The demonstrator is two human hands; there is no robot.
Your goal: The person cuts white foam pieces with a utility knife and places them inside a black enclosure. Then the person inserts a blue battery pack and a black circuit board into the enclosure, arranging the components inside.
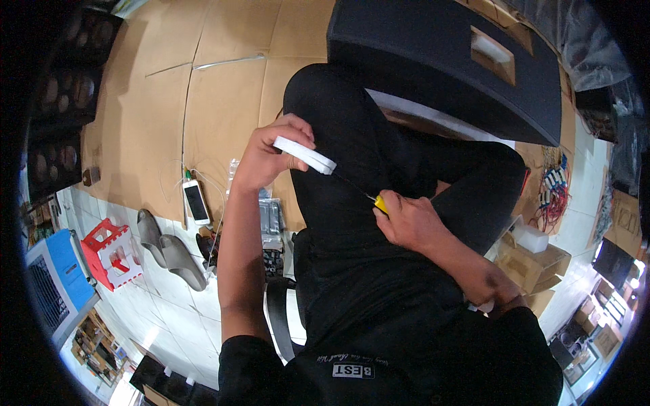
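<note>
White strip (305,155) is held up over the folded legs (338,115), near the middle of the view. Farthest left, a blue-and-grey box (71,269) stands near a red-and-white stool (108,256); slippers (177,262) lie next, then a phone (196,203) (screen dark) at the near edge of the cardboard (145,142). Plastic packets (271,220) lie past it, partly hidden by the left forearm (240,271). The left hand (277,150) has thumb and fingers closed on one end of the strip, seemingly to leave the other end clear. The right hand (409,222) has its fingers wrapped round a yellow-handled tool (381,204), whose thin shaft points at that clear end, probably for good aim; whether they touch, I cannot tell. Beyond the legs, a large black box (420,57) with a rectangular opening crowds the space ahead. Farther right are a wire bundle (555,193) and a small carton (531,264).
</note>
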